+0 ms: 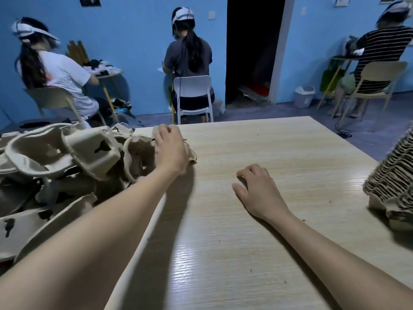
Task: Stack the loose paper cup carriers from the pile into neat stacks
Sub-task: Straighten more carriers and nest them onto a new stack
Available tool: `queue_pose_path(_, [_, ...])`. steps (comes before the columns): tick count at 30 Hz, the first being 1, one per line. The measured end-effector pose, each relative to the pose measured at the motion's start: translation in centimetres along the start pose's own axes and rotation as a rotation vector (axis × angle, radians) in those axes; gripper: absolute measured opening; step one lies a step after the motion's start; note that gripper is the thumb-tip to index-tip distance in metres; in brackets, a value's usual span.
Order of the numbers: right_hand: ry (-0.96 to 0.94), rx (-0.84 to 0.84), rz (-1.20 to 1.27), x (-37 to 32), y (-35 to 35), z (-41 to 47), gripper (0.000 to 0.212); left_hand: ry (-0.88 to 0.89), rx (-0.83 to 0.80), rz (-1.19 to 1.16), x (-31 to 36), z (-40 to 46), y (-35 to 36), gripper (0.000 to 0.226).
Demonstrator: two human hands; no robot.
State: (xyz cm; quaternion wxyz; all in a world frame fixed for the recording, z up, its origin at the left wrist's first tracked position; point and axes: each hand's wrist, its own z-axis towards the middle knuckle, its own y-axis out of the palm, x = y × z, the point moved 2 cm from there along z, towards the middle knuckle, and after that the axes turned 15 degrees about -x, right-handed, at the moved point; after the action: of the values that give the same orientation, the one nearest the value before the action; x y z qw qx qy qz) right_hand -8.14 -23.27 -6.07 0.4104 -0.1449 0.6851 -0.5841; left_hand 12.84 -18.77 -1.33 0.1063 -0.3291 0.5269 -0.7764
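Picking is the step in hand: the left hand (171,151) reaches to the near edge of the pile (58,166) at the table's left side, its grip curled over one paper cup carrier (143,153) that stands on edge against the heap. How firm that hold is cannot be told, since the fingers are hidden behind the back of the hand. The right hand (257,191) rests on the wooden table (279,153) near the middle, fingers loosely bent, grasping nothing.

Next, by my judgement, the carrier must be lifted free of its neighbours, turned cup-side up, and carried across to the stack (393,175) at the far right edge, well apart from the pile; nesting it squarely will likely want both hands.

Carriers here are pale, moulded pulp trays with rounded cup wells and dark cut-outs, tumbled at all angles. The stack leans, many layers deep, its ribbed edges showing as stripes.
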Motion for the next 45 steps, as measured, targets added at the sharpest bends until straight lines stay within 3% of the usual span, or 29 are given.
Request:
queue_pose_path(8, [-0.012, 0.000, 0.003, 0.0, 0.0, 0.0, 0.038, -0.144, -0.042, -0.050, 0.4, 1.2, 1.1, 0.040])
queue_pose_path(15, [-0.011, -0.002, 0.005, 0.0, 0.1, -0.1, 0.037, -0.061, -0.025, 0.020, 0.1, 0.9, 1.1, 0.032])
queue_pose_path(19, [-0.014, 0.006, 0.013, 0.0, 0.1, -0.1, 0.036, -0.009, -0.081, -0.055, 0.2, 0.7, 0.8, 0.025])
queue_pose_path(28, [0.000, 0.009, 0.061, 0.1, 0.0, -0.1, 0.037, 0.307, -0.275, -0.191, 2.4, -2.3, 0.3, 0.022])
queue_pose_path(31, [0.012, 0.026, 0.102, 0.1, 0.0, -0.2, 0.040, 0.342, -0.254, -0.176, 2.8, -3.4, -0.1, 0.033])
queue_pose_path(35, [0.021, 0.060, 0.139, 0.2, 0.0, -0.2, 0.040, 0.247, -0.270, -0.186, 3.3, -3.5, -0.3, 0.061])
queue_pose_path(38, [0.022, 0.075, 0.156, 0.3, 0.1, -0.2, 0.039, 0.199, -0.310, -0.028, 4.4, -3.4, 0.0, 0.078])
queue_pose_path(41, [0.018, 0.086, 0.168, 0.4, 0.1, -0.1, 0.039, 0.223, -0.246, 0.129, 5.3, -3.4, 0.3, 0.065])
queue_pose_path(45, [0.022, 0.094, 0.189, 0.6, 0.1, 0.0, 0.039, 0.300, -0.106, 0.132, 5.2, -3.3, 0.1, 0.039])
